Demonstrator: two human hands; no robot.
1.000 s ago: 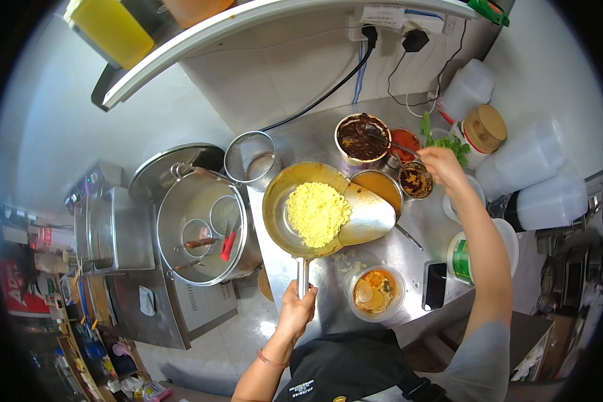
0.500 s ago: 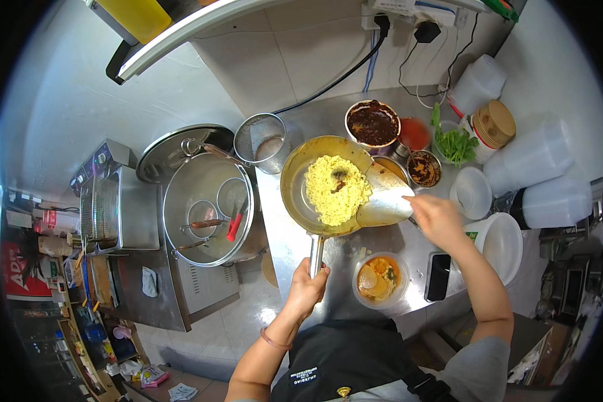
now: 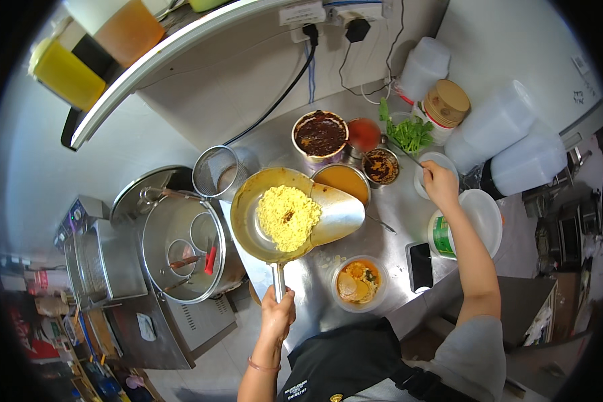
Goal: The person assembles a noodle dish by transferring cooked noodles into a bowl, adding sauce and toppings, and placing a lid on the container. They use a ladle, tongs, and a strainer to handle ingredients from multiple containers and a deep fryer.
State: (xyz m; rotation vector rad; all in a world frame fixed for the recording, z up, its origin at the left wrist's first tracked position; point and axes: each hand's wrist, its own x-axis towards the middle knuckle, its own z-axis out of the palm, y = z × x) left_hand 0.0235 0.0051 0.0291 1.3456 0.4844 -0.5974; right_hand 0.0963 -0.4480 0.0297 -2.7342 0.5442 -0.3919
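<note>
Noodles [image 3: 295, 233] now wear a dark dab near their middle, and that's the big change: a second ago they were plain yellow. They sit in the pan [image 3: 245, 221], held up over the counter [image 3: 318, 281], with the dab in one small patch and not spread through the pile.

Left hand [image 3: 278, 311], as I follow it from far off: fingers wrapped tight round the pan's handle, much as in the earlier views. The pan's lip reaches right, over part of the tan sauce [image 3: 345, 181] from where I look; whether it touches the bowl below, I can't say.

Right hand [image 3: 441, 184], and here's the movement! It was over the dark sauce [image 3: 320, 130], then close by the pan's lip; now it's out to the right with a spoon [image 3: 403, 153] pinched in its fingers. The spoon's head hangs between the red sauce [image 3: 363, 135] and the greens [image 3: 412, 136]. It's small and a bit blurred, so I won't swear it's clean.

So the dab is delivered and the spoon is well apart from the noodles. Down front, the soup [image 3: 356, 287] and phone [image 3: 419, 268] sit untouched by either hand.
</note>
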